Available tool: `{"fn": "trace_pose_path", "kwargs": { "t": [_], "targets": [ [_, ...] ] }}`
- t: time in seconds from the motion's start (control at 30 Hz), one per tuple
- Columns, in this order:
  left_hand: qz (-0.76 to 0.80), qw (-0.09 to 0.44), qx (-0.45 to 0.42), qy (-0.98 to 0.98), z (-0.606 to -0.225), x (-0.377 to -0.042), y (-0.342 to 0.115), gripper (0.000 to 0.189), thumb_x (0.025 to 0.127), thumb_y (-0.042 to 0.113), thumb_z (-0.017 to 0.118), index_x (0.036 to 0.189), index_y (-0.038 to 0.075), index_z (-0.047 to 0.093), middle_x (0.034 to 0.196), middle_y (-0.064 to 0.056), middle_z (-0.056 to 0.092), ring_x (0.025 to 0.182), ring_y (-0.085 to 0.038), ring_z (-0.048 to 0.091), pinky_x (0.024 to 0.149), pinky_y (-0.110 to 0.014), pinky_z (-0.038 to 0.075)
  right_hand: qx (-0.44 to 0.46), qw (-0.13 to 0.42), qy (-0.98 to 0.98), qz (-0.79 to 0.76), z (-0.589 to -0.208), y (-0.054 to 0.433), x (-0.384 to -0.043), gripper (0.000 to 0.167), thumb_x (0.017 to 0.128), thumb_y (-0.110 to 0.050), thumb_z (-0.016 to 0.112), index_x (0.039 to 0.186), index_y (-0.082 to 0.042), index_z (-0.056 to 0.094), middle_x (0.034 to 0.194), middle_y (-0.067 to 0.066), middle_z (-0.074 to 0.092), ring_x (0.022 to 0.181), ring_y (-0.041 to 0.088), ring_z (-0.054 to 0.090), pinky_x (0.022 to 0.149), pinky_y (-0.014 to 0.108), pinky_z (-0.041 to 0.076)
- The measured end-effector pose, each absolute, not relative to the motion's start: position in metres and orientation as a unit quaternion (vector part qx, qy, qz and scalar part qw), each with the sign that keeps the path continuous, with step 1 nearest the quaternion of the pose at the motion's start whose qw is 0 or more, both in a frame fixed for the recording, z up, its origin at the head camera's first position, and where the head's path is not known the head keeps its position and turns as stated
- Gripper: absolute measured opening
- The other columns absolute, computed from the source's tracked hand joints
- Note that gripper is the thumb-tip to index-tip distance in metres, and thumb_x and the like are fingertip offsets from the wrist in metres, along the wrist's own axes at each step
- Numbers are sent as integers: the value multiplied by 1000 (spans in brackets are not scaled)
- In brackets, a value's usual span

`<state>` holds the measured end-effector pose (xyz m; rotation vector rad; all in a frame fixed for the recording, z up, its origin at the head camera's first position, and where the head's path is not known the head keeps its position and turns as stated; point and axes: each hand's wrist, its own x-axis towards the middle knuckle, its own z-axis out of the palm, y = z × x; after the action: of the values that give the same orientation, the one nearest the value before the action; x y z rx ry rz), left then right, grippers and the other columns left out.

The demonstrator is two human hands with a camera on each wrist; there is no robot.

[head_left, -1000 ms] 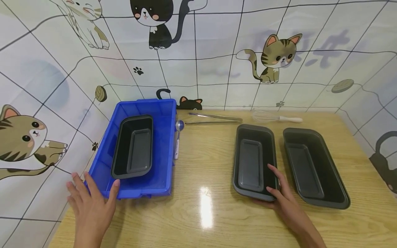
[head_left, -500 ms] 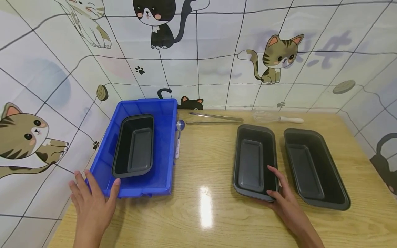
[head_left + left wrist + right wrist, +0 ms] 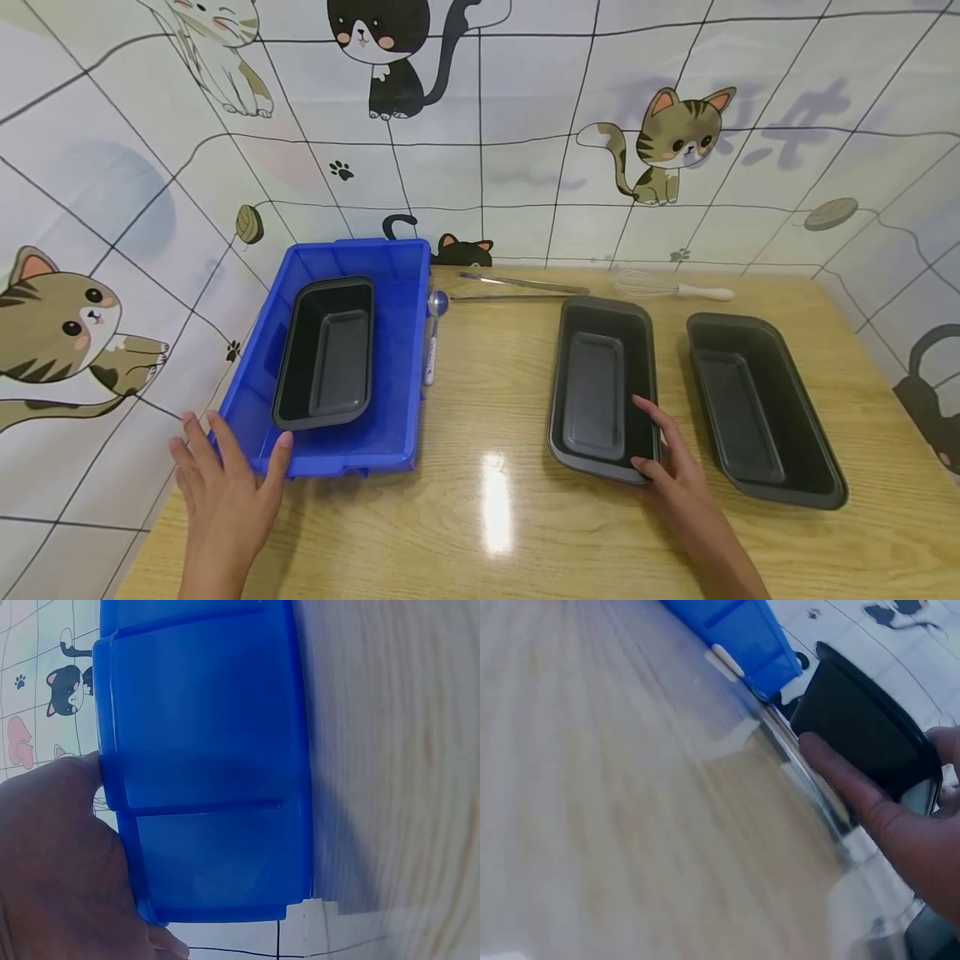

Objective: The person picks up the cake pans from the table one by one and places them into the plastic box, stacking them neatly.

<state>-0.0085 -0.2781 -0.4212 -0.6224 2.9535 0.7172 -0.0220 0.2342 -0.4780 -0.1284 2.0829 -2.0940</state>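
Observation:
In the head view my right hand (image 3: 678,471) grips a dark grey loaf pan (image 3: 592,400) at its near right corner, with fingertips inside the rim. The right wrist view shows a finger (image 3: 847,776) stretched under the same loaf pan (image 3: 855,724), which stands above the tabletop there. My left hand (image 3: 228,500) rests on the near left corner of a blue plastic bin (image 3: 397,333), fingers spread and straight over the rim. Inside the bin lies a smaller loaf pan (image 3: 341,367). Another loaf pan (image 3: 757,408) sits on the table at the right.
A spoon (image 3: 432,333) lies along the bin's right side. Behind the held pan are two thin metal utensils, one nearer (image 3: 510,297) and one farther (image 3: 525,283), and a whisk (image 3: 675,288). The wooden table (image 3: 465,500) meets a cat-print wall covering (image 3: 517,167).
My right hand has shifted the gripped loaf pan a little to the left, widening the gap to the right-hand pan. My left hand stays at the bin's corner.

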Motion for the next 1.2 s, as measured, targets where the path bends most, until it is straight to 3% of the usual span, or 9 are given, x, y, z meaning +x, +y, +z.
{"fn": "trace_pose_path", "kwargs": {
  "t": [0.1,0.13,0.27,0.37,0.5,0.6,0.73,0.97,1.2],
  "targets": [
    [235,19,-197,952,-421,-8,-279,107,114,64,38,167,-6,-23,172,-24,-42,160,-56,-33,128,-77,-9,-47,97,702,-704,-469,224,-27,73,112,4,44,176,-23,22,182,7,-11,135,11,37,88,30,61],
    [235,18,-195,952,-421,-8,-279,107,114,64,38,167,-6,-23,172,-24,-42,159,-56,-33,128,-77,-10,-49,104,693,-712,-466,220,-29,73,112,5,43,176,-24,21,181,7,-13,129,12,37,84,35,64],
    [235,19,-193,953,-421,-7,-279,108,114,64,38,167,-7,-23,172,-25,-42,159,-56,-33,128,-77,-9,-67,109,681,-721,-456,206,-35,74,110,7,43,175,-23,24,174,9,-3,101,7,47,75,33,61],
    [235,19,-191,953,-421,-7,-279,108,114,64,38,167,-7,-23,171,-26,-42,159,-57,-33,128,-77,-9,-77,122,668,-730,-448,197,-39,73,110,8,41,174,-22,24,161,8,2,81,9,40,73,33,55],
    [239,12,-186,953,-421,-7,-279,107,114,63,39,167,-7,-23,172,-26,-42,159,-57,-33,128,-78,-8,-99,134,639,-751,-439,186,-45,73,109,9,37,175,-19,20,157,11,6,95,11,47,89,39,64],
    [241,9,-186,953,-421,-7,-279,107,114,63,39,167,-7,-22,172,-26,-41,159,-57,-33,127,-79,-7,-115,142,611,-770,-434,178,-50,75,109,11,34,176,-18,18,162,23,16,115,14,63,99,48,64],
    [241,9,-192,951,-421,-7,-279,108,113,63,40,167,-7,-21,172,-26,-40,160,-57,-32,127,-80,-5,-123,146,589,-785,-428,168,-55,76,107,11,35,174,-23,22,164,39,23,132,25,69,100,52,63],
    [237,11,-194,952,-421,-7,-279,108,113,64,40,167,-8,-20,172,-26,-40,160,-57,-31,127,-80,-4,-141,155,565,-798,-414,146,-67,78,104,11,37,172,-27,29,164,36,22,127,28,70,96,58,64],
    [234,17,-200,951,-421,-8,-279,108,113,65,39,168,-7,-21,172,-25,-42,160,-57,-31,127,-81,-1,-150,174,564,-793,-405,122,-82,77,103,11,36,171,-23,27,163,37,26,125,31,70,99,66,61]
  ]
}}
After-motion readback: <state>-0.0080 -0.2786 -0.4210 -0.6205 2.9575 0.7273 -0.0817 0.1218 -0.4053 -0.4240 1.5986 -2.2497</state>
